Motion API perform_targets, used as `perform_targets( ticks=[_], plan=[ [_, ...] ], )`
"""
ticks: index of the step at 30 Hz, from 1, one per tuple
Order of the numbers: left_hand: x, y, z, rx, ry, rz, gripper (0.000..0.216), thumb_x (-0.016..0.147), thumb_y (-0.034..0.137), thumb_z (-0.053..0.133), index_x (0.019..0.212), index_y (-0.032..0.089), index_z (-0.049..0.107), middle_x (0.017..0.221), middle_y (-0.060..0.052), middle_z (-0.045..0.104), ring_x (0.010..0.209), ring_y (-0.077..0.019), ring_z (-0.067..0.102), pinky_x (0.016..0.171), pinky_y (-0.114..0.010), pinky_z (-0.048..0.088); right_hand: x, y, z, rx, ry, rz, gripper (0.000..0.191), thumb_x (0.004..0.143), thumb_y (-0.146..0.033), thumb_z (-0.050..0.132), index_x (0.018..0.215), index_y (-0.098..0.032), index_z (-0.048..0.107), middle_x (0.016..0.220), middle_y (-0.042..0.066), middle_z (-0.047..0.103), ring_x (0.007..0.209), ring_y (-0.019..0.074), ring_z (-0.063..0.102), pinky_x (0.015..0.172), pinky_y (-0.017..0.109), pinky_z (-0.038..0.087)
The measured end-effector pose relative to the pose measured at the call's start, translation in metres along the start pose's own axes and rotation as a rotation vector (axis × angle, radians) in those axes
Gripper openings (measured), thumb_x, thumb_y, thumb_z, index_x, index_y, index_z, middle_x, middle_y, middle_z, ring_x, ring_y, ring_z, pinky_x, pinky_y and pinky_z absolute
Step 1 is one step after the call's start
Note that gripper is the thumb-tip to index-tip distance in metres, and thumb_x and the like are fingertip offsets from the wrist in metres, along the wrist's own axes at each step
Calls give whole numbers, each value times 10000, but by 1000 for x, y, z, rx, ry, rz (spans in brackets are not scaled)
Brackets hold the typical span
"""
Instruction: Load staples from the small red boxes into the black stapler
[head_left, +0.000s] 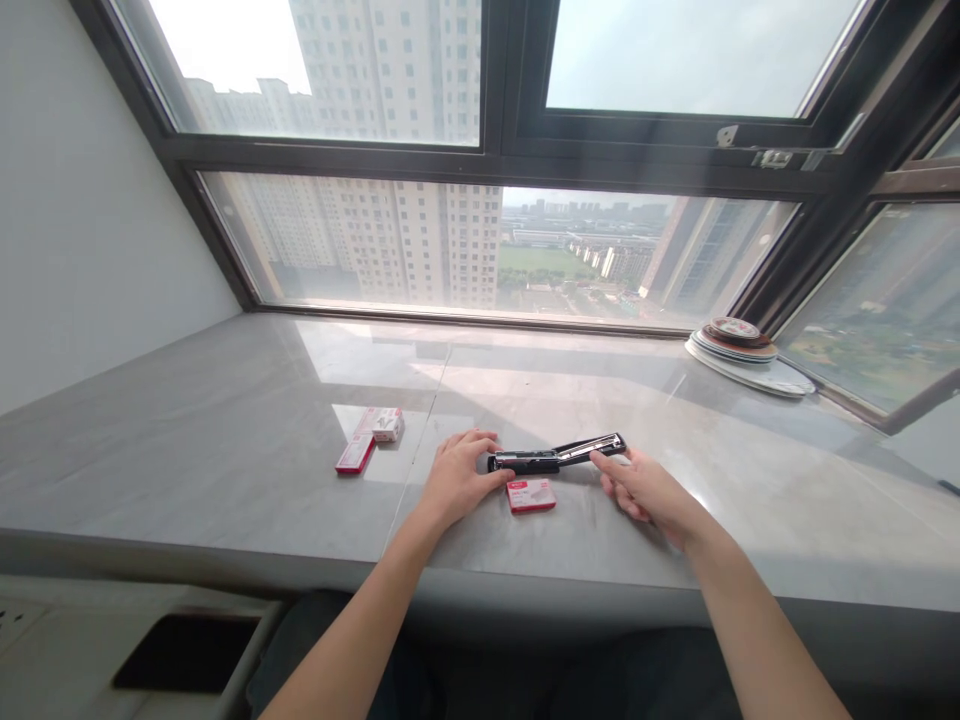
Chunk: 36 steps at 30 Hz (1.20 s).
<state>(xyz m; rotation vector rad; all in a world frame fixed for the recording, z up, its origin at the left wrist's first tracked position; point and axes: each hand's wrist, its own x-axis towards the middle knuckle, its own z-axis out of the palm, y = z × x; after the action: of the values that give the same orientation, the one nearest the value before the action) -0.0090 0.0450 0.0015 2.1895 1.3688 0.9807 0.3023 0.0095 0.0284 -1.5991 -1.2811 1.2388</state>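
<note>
Two bare forearms (379,620) cross the grey sill's (255,500) near edge. At left, a small white box (388,425) sits on or against a long red-and-white box (356,455), contents hidden. The left hand (461,472), half-curled, grips the unfolded black stapler (559,457) mid-sill; a closed red-and-white packet (531,495) lies just nearer. The right hand (646,488) pinches the stapler's raised right end.

Stretches grey and glossy as a worktop (225,480), crossed by a pale seam (442,372). Carries, at left, 1 flat red box (356,455) and 1 small white box (387,427), overlapping in view; near the middle, 1 red-and-white box (532,496) beside an opened stapler (525,461). Bears stacked plates (739,356) at back right.
</note>
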Motion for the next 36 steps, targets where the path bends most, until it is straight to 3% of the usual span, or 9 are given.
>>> perform_targets(
  ticks=[3, 10, 14, 21, 25, 27, 30, 33, 36],
  plan=[
    [1, 0, 0, -5, 0, 5, 212, 829, 433, 826, 981, 318, 734, 1330, 24, 682, 1330, -271, 547, 1157, -441, 373, 18, -18, -4, 54, -15, -164, 708, 764, -661, 785, 1279, -197, 638, 728, -11, 604, 464, 66, 313, 430, 237, 190],
    [1, -1, 1, 6, 9, 11, 216, 826, 437, 831, 988, 326, 740, 1328, 32, 683, 1319, -264, 555, 1152, -431, 382, 45, -64, 40, -256, -186, -543, 463, 731, -602, 834, 917, -187, 741, 661, -36, 518, 611, 116, 403, 553, 264, 306],
    [0, -1, 2, 18, 9, 5, 228, 833, 460, 823, 999, 330, 736, 1344, 29, 674, 1326, -272, 546, 1152, -443, 375, 48, -66, 64, -433, -223, -582, 393, 747, -561, 820, 864, -194, 742, 609, -71, 420, 585, 107, 376, 538, 262, 258],
    [0, 0, 2, 66, 11, 3, 229, 836, 442, 815, 990, 309, 711, 1324, 17, 679, 1297, -273, 556, 1130, -437, 387, 39, -68, 65, -606, -316, -618, 316, 884, -459, 689, 1102, -261, 801, 691, -31, 560, 636, 136, 491, 601, 267, 335],
    [0, 2, 2, 88, 24, 0, 305, 916, 404, 712, 1203, 309, 667, 1307, -20, 680, 1292, -278, 555, 1132, -457, 390, 40, -54, 47, -628, -126, -608, 338, 842, -515, 725, 1047, -259, 809, 782, -1, 607, 718, 166, 548, 666, 276, 384],
    [0, 5, 1, 111, 52, -21, 334, 978, 279, 573, 1308, 282, 621, 1318, -53, 668, 1288, -273, 558, 1129, -461, 400, 41, -38, 39, -561, 30, -517, 428, 823, -586, 726, 1058, -233, 787, 698, -21, 548, 657, 161, 506, 624, 275, 364],
    [-4, 20, -2, 133, 60, 10, 577, 880, 26, 419, 1370, 275, 592, 1388, -50, 625, 1307, -251, 544, 1136, -452, 416, 40, -12, 36, -359, 181, -370, 659, 818, -693, 690, 1225, -175, 723, 585, -63, 421, 571, 147, 405, 561, 270, 331],
    [-12, 43, -3, 44, -90, 198, 751, 777, -54, 380, 1367, 347, 614, 1497, 34, 556, 1381, -212, 484, 1186, -427, 408, 39, 3, 38, -222, 230, -331, 855, 834, -742, 651, 1412, -112, 615, 563, -84, 366, 561, 139, 362, 550, 264, 332],
    [-19, 59, -2, -25, -303, 358, 730, 820, -22, 398, 1369, 398, 631, 1547, 85, 514, 1454, -211, 410, 1213, -416, 401, 41, 7, 41, -204, 232, -357, 917, 859, -755, 614, 1493, -96, 546, 565, -92, 348, 564, 131, 346, 553, 259, 332]
  ],
)
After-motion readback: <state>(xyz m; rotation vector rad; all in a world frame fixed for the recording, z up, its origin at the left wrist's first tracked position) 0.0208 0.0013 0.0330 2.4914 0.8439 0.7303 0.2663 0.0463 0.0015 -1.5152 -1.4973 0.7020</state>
